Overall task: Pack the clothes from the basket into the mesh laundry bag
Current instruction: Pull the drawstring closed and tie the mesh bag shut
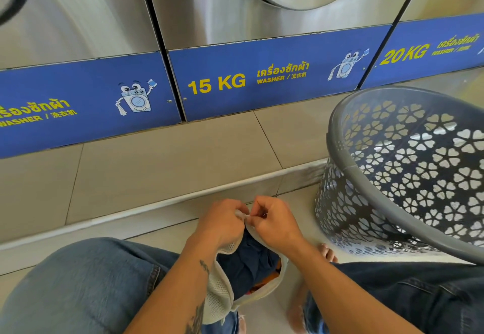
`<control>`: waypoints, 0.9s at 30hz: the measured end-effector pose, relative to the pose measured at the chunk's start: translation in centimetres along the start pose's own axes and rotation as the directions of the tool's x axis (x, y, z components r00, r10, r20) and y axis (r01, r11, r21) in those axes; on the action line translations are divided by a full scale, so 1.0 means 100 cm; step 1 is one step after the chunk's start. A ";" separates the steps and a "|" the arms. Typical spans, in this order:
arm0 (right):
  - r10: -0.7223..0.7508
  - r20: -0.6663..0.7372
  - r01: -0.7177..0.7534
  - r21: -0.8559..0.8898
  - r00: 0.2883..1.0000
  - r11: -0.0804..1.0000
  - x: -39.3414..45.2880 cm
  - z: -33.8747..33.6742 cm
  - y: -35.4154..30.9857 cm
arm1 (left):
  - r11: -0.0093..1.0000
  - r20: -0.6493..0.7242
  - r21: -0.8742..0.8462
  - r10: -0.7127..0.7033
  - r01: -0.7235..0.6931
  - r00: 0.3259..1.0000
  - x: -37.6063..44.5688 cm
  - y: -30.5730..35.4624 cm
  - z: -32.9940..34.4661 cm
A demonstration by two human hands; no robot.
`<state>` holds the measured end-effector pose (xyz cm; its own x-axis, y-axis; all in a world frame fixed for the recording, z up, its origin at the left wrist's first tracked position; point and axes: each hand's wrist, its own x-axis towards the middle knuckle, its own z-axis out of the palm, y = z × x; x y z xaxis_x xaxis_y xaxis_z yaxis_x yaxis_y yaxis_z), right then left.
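A white mesh laundry bag lies between my knees on the floor, its mouth gaping. Dark navy clothes and a bit of orange fabric fill it. My left hand pinches the far end of the bag's opening edge. My right hand pinches the same end from the right, fingertips touching a small pale piece at the zipper. A grey plastic basket with flower-shaped holes stands tilted at the right; no clothes show inside it.
Steel washing machines with blue "15 KG" and "20 KG" bands stand on a raised tiled step just ahead. My jeans-clad knees flank the bag, and a bare foot rests beside the basket.
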<state>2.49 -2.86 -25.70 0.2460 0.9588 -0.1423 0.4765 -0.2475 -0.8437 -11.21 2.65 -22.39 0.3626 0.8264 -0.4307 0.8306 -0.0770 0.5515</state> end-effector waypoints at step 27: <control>0.138 0.015 -0.139 0.083 0.990 0.987 -0.022 -0.013 0.012 | 0.949 -0.260 0.313 0.137 -0.051 0.956 0.016 -0.017 0.012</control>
<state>3.60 -5.49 -25.73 0.2965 0.9174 -0.2656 0.3661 -0.3660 -0.8556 -11.49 3.43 -24.86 0.3507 0.9243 -0.1503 0.9014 -0.2896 0.3218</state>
